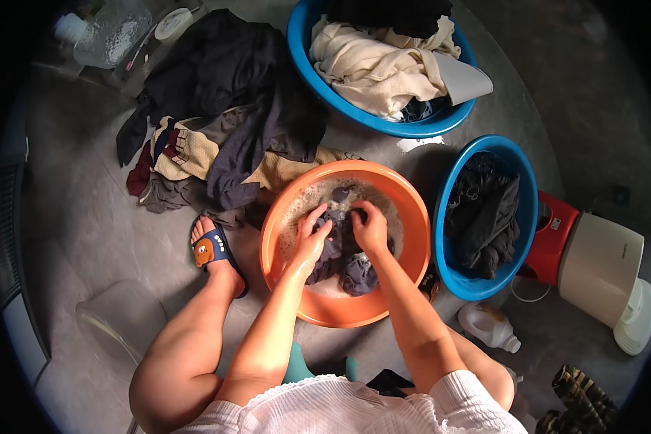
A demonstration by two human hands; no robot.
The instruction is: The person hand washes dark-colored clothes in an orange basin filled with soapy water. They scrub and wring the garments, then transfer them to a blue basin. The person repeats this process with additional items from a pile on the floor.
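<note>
An orange plastic basin (347, 317) stands on the floor between my feet, with foamy water inside. Dark wet clothing (328, 255) lies partly sunk in the suds. My left hand (313, 236) holds the left side of this clothing, its fingers and thumb spread around a fold. On the other side, my right hand (370, 228) curls over another dark fold, with its fingertips partly hidden. A bunched wet part (359, 275) of the clothing rises from the water below my hands.
Unwashed-looking clothes (211, 108) lie heaped at upper left. One blue basin (396, 129) holds cream cloth (380, 70); another blue basin (480, 293) holds dark clothes (485, 222). A red stool (553, 233), a beige bin-like container (599, 266) and a white jug (488, 325) stand or lie right.
</note>
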